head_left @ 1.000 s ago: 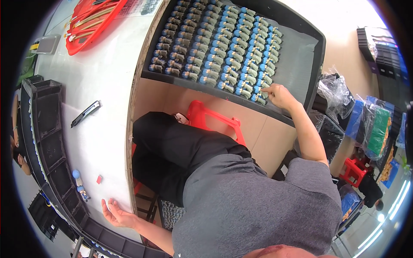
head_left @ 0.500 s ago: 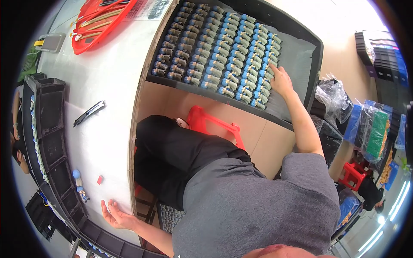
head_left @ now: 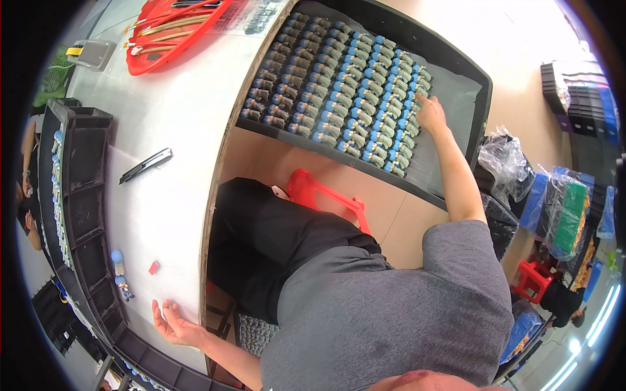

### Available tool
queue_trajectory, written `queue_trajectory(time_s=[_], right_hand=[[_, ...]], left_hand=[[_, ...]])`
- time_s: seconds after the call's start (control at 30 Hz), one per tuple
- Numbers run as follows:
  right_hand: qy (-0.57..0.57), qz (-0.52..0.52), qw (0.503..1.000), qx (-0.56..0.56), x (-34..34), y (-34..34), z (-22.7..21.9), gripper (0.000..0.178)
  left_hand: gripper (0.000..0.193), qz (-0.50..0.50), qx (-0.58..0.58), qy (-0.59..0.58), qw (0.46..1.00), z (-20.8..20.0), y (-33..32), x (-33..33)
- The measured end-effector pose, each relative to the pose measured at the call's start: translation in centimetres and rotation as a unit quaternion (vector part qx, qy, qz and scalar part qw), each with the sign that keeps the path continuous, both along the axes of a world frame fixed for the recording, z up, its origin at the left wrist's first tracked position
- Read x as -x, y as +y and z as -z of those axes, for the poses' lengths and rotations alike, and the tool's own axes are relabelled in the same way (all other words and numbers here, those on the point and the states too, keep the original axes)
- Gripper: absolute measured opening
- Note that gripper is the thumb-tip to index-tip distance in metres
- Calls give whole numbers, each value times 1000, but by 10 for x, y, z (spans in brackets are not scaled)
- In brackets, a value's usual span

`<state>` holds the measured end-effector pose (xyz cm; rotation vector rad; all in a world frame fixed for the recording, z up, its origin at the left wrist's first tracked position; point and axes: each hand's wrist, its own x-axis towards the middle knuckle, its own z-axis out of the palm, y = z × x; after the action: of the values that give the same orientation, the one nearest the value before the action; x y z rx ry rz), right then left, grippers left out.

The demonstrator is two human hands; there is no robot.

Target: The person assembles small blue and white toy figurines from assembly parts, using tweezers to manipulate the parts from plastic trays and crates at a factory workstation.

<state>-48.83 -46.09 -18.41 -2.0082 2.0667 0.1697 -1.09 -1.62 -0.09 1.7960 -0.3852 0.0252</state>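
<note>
My right hand reaches over a black tray and is at the rightmost row of small blue-haired figurines. Its fingertips close on one figurine in that row; the hand partly covers it. At the lower left, my left hand rests palm up on the white tabletop, fingers loosely curled and apart, with nothing visible in them. Close beyond it lie a small red piece, a blue-haired figurine and a blue-topped part.
A black utility knife lies on the tabletop. Farther off is a red tray of brushes. A black compartment rack borders the left side. A red stool stands below the tray, and plastic-wrapped goods are at right.
The view has shifted slightly, so the table and tray sit a little differently in it. My right hand has moved a bit farther up the rightmost row. My left hand has stayed put.
</note>
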Motion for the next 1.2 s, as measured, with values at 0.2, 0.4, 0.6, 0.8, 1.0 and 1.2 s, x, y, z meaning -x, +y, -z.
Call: queue_trajectory(time_s=[0.2, 0.4, 0.6, 0.8, 1.0, 1.2], right_hand=[[-17, 81, 995, 51, -3, -35, -13, 60], [2, 66, 998, 8, 8, -64, 1, 58], [-141, -52, 957, 248, -36, -70, 4, 57], [-602, -198, 759, 150, -185, 13, -124, 42], [-534, -572, 623, -2, -369, 172, -242, 27], [-458, -728, 511, 11, -521, 280, -247, 37]], left_hand=[[16, 7, 8, 5, 1000, 0, -5, 2], [18, -10, 20, 11, 1000, 0, -11, 2], [23, -15, 36, -6, 999, 2, 10, 0], [21, 36, 145, 67, 986, 1, -7, 0], [17, 32, 156, 89, 983, -3, -1, 1], [16, 64, 210, 146, 965, -1, 11, -1]])
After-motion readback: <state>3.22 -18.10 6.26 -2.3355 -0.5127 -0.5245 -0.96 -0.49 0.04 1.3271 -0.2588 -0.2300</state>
